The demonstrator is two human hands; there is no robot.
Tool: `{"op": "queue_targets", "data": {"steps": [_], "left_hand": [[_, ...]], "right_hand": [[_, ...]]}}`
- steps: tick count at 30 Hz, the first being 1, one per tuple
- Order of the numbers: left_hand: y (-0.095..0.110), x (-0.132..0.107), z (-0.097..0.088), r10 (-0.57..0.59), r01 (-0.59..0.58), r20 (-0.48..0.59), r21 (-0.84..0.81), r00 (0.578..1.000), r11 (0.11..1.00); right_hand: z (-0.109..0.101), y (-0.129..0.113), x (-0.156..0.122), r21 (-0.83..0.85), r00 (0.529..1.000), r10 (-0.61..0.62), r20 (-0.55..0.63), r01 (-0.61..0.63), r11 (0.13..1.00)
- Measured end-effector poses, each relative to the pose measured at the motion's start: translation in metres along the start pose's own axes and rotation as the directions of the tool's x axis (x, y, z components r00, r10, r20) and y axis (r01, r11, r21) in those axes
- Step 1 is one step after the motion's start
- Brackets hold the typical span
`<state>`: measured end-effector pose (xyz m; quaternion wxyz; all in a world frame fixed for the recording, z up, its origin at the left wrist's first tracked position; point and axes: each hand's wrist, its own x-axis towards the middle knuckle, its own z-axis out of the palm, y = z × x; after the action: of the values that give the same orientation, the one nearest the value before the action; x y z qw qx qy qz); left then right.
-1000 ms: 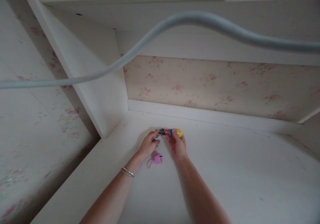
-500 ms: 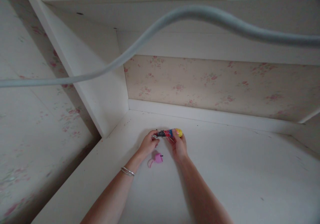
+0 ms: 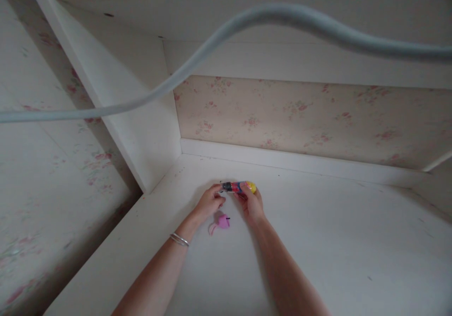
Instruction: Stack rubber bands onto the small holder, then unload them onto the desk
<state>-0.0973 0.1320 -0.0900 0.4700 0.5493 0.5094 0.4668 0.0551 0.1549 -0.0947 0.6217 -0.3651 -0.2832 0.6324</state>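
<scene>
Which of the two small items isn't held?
The pink item, lying on the white surface; the right hand holds the yellow-ended tube, the left hand touches its dark end.

Both grips are uncovered: the left grip (image 3: pixel 208 203) and the right grip (image 3: pixel 253 204) have slim fingers, with the nails too small to make out. Around the left wrist (image 3: pixel 187 229) sit two thin, silver-coloured bangles (image 3: pixel 179 239), narrow and rounded, with a metallic shine. They lie close together, a slight gap showing between them, and any engraving is too small to tell. The left forearm (image 3: pixel 151 278) is bare over all of its visible length, slender at the wrist and fuller lower down. The right forearm (image 3: pixel 286 269) is also bare, smooth in outline, and widens likewise.
</scene>
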Motion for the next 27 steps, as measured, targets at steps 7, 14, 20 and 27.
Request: {"op": "queue_targets", "data": {"steps": [7,14,20,27], "left_hand": [[0.0002,0.0012,-0.0012,-0.054,0.054,-0.011,-0.009,0.998,0.999],[0.0001,0.0,0.0022,-0.058,0.056,-0.038,-0.059,0.998,0.997],[-0.0003,0.0015,0.001,-0.085,0.069,-0.11,-0.139,0.99,0.988],[0.001,-0.0002,-0.0019,-0.059,0.047,-0.072,-0.162,0.996,0.986]], "right_hand": [[-0.0008,-0.0002,-0.0004,0.002,1.0,0.005,-0.008,-0.005,1.0],[0.0029,-0.0011,-0.0036,0.001,1.0,-0.004,-0.009,0.004,1.0],[-0.0007,-0.0009,0.0012,0.008,0.997,-0.047,-0.064,0.047,0.999],[-0.0026,-0.0031,0.0016,0.027,1.0,-0.024,-0.019,0.024,0.999]]}}
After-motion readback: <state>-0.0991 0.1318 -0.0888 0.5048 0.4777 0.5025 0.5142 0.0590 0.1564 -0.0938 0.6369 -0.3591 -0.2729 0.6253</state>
